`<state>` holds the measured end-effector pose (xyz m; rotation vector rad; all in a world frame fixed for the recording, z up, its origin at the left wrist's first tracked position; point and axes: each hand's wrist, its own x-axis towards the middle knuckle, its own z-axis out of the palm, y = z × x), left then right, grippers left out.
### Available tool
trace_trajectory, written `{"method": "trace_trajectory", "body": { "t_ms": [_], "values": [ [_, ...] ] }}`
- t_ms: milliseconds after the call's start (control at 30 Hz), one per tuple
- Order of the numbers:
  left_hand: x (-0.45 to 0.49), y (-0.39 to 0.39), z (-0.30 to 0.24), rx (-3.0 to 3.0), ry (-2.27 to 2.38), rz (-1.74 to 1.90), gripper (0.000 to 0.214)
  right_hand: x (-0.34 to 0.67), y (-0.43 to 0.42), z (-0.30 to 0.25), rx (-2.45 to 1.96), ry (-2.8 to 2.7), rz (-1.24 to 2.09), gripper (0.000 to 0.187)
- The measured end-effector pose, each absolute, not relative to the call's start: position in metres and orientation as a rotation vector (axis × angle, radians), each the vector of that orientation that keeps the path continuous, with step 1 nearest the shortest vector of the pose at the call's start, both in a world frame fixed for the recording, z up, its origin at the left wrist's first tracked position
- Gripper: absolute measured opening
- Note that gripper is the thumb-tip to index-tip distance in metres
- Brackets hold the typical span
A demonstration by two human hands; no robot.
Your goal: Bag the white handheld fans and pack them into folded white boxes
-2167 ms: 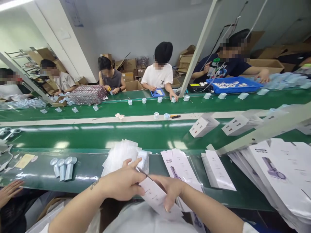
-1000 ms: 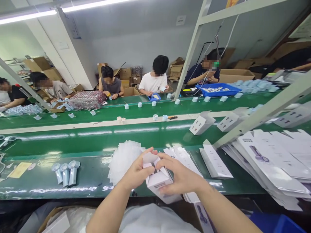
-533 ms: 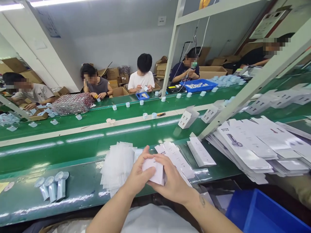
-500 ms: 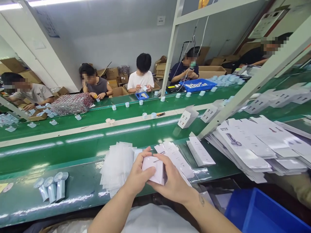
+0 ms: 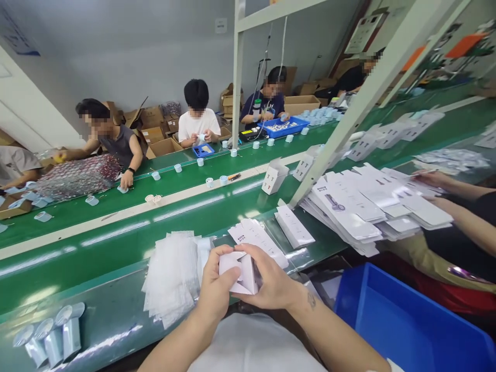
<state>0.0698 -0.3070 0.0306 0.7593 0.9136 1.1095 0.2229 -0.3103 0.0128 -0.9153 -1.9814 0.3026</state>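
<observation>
Head view: green counter (image 5: 112, 299) runs across; blue bin (image 5: 418, 325) lower R; stack of flat cartons (image 5: 343, 204) at counter's R; pile of translucent sheets (image 5: 170, 281) L of ctr; L hand (image 5: 217, 285) & R hand (image 5: 271, 281) clasped round 2 sides of 1 white box (image 5: 248, 283), held up nr counter's front edge

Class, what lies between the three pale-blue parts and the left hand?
The head view shows stacked translucent sheets beside the left hand, then bare bench toward the parts.
</observation>
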Motion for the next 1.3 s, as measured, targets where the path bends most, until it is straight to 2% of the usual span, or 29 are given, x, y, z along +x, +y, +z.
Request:
{"method": "trace_trajectory", "body": {
  "t_ms": [200,400,567,667,733,833,867,933,1000,1067,1300],
  "values": [
    [0.09,-0.297,0.028,0.833,0.883,1.051,0.037,0.248,-0.309,0.015,-0.882,-1.937,0.247,0.087],
    [0.116,-0.268,0.03,0.619,0.687,0.983,0.055,0.276,-0.298,0.018,-0.808,-1.931,0.212,0.079],
    [0.137,-0.237,0.011,0.296,0.637,0.452,0.065,0.299,-0.283,0.005,-0.631,-2.129,-0.031,0.066],
    [0.149,-0.213,-0.009,0.37,0.702,0.338,0.062,0.327,-0.278,-0.023,-0.775,-2.216,-0.067,0.068],
    [0.163,-0.193,-0.023,0.529,0.842,0.383,0.063,0.353,-0.274,-0.053,-0.951,-2.236,0.025,0.078],
    [0.197,-0.163,-0.046,0.794,1.164,0.413,0.076,0.398,-0.261,-0.106,-1.682,-1.851,0.26,0.104],
    [0.211,-0.155,-0.054,0.863,1.253,0.405,0.08,0.413,-0.255,-0.123,-1.945,-1.654,0.36,0.105],
    [0.241,-0.147,-0.072,0.982,1.343,0.381,0.09,0.441,-0.242,-0.151,-2.252,-1.413,0.548,0.095],
    [0.272,-0.146,-0.091,1.115,1.391,0.353,0.097,0.467,-0.232,-0.171,-2.298,-1.419,0.656,0.079],
    [0.301,-0.15,-0.109,1.251,1.445,0.307,0.1,0.489,-0.224,-0.182,-2.256,-1.411,0.626,0.073],
    [0.358,-0.163,-0.143,1.331,1.607,0.162,0.082,0.527,-0.223,-0.197,-2.09,-1.377,0.665,0.072]
  ]
}}
